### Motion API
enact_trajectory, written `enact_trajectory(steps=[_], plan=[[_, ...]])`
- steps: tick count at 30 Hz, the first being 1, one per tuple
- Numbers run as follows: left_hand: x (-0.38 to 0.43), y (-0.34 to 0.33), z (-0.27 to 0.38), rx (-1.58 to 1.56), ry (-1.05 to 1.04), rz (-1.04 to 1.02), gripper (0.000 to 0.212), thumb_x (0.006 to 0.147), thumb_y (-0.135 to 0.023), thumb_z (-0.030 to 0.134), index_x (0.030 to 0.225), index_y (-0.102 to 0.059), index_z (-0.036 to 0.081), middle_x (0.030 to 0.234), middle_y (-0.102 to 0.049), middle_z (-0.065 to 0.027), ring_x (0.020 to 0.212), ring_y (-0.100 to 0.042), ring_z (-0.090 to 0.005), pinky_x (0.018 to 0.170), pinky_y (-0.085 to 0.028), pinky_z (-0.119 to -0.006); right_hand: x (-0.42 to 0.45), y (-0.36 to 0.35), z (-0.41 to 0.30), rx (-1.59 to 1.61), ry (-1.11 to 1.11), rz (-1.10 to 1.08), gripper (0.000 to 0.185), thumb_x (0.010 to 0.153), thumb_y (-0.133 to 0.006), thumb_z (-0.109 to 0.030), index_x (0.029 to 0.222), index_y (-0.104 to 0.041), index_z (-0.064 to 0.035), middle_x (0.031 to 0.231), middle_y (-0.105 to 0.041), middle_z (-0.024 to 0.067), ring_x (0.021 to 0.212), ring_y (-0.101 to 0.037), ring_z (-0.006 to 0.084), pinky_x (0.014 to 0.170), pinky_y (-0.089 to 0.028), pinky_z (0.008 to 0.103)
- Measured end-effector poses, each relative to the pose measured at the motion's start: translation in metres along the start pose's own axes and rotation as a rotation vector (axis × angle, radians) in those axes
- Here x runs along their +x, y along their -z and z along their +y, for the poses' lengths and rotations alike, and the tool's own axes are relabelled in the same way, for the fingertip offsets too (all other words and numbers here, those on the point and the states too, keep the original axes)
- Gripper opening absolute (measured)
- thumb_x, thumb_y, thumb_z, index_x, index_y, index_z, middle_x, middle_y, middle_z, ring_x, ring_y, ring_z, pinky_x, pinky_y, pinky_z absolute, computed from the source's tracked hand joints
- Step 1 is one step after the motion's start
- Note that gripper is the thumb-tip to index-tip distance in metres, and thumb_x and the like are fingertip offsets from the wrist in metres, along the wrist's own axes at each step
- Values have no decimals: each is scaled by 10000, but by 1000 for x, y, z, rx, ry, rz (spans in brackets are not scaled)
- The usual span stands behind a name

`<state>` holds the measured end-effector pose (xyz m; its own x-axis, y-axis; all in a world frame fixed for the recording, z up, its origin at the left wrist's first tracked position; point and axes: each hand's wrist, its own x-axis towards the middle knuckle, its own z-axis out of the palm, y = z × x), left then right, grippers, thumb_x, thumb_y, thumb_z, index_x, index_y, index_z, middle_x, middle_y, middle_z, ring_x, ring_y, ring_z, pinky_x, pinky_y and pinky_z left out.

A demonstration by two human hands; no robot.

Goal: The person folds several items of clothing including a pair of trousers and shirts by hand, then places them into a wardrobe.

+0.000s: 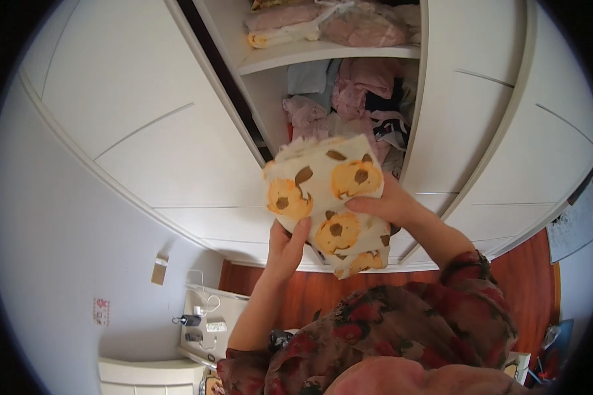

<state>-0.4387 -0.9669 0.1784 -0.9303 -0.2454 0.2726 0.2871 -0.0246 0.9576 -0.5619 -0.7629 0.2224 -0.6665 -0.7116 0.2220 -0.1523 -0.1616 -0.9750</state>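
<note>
A folded cream cloth printed with yellow-orange animal faces and brown shapes is held up between my two hands. My left hand grips its lower left edge, thumb on top. My right hand grips the right side, its thumb lying across the print. The fingers of both hands are hidden beneath the cloth. A folded end hangs lower at the bottom. Just beyond stands an open section of a white wardrobe, where pink, white, grey and dark clothes lie piled on the lower shelf.
Bagged pink textiles fill the upper shelf. White sliding doors flank the opening. A bedside table at lower left carries chargers and cables. Reddish wood flooring runs below. Against the right wall lie several objects.
</note>
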Motion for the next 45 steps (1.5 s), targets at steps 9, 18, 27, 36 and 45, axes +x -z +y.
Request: enact_trajectory(steps=[9,18,27,36,45], plan=[[51,-1,77,-103,-247,-152,389,1016,-568,267,1278,-523,-16,1186,-633,-62,1064,-566,-105,895,-471,-268,7,-21,-98,45,163,107,510,863,-707,-122,1325,-522,-8,1247,-629,78,1111,-597,156,958,-487,330],[105,-14,119,-162,-295,23,441,991,-588,234,1344,-485,-9,1300,-569,-86,1178,-527,-162,985,-437,-314,58,1,-136,-194,339,46,470,856,-709,-123,1294,-574,-18,1200,-662,59,1064,-611,133,939,-492,324],[156,-33,176,5,-526,67,622,1010,-522,368,1480,-334,7,1355,-500,-137,1031,-637,-199,777,-529,-303,195,58,-274,13,816,89,312,909,-640,-82,1195,-592,32,1141,-670,123,975,-675,220,824,-561,334],[129,-12,112,578,-534,-164,531,918,-675,235,1387,-477,85,1306,-548,-143,908,-679,-216,715,-554,-317,286,114,-216,-1321,288,931,602,847,-697,-335,1376,-542,-95,1267,-628,191,1153,-610,358,943,-516,448],[127,6,113,1144,-848,-119,516,842,-709,167,1329,-545,120,1395,-500,-147,1195,-560,-369,921,-519,-438,253,42,-250,-1993,856,326,598,901,-656,-295,1446,-459,-147,1295,-609,86,1133,-625,301,881,-550,413]])
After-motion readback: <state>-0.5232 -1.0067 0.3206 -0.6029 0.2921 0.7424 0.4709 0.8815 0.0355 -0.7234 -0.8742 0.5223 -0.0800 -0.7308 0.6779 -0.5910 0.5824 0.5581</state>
